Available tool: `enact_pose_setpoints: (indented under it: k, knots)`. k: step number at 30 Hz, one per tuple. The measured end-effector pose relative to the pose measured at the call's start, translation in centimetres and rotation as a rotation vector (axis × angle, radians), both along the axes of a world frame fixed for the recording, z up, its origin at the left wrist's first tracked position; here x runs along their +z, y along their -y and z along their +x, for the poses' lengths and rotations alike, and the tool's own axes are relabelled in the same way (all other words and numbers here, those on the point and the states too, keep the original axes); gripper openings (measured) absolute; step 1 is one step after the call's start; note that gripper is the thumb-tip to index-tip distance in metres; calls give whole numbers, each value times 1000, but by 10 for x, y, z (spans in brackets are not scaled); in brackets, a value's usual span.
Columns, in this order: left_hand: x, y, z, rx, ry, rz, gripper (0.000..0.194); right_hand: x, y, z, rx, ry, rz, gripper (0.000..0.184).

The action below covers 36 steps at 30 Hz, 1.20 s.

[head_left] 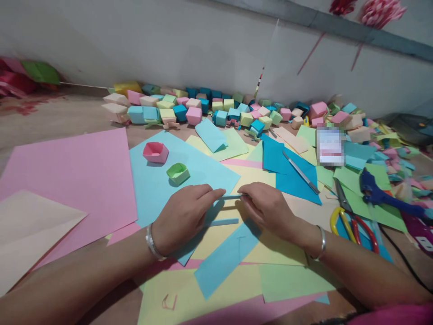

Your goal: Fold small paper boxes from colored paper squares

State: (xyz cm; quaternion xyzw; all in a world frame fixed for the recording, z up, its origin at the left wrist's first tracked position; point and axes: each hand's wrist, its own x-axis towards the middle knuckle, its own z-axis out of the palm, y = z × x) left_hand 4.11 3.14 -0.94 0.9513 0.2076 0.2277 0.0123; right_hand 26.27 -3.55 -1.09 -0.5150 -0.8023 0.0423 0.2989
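Observation:
A narrow blue paper strip (232, 197) is stretched between my two hands, pinched at each end. My left hand (187, 216) closes thumb and fingers on its left end. At the other end, my right hand (267, 206) grips it the same way. Just below lies a second thin blue strip (223, 221), partly under my left hand. A wider blue paper piece (225, 259) rests slantwise on the yellow sheets nearer me. Beyond my left hand, a small pink paper box (155, 153) and a green paper box (178, 173) sit on a light blue sheet (203, 167).
Several small folded paper boxes (194, 116) line the wall. At right lie a craft knife (301, 172), scissors (352, 225), a blue glue gun (382, 194) with a cord, and a blurred-out rectangle. A large pink sheet (74, 180) covers the left side.

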Motion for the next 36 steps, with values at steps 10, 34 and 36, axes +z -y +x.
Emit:
enact_pose_setpoints:
  k: [10, 34, 36]
  knots:
    - [15, 8, 0, -42, 28, 223, 20, 18, 0, -6, -152, -589, -725, 12]
    - [16, 10, -1, -89, 82, 216, 15, 2, 8, -8, -55, 223, 214, 20]
    - [17, 16, 2, -107, 78, 206, 15, 6, 10, -14, 16, 321, 244, 18]
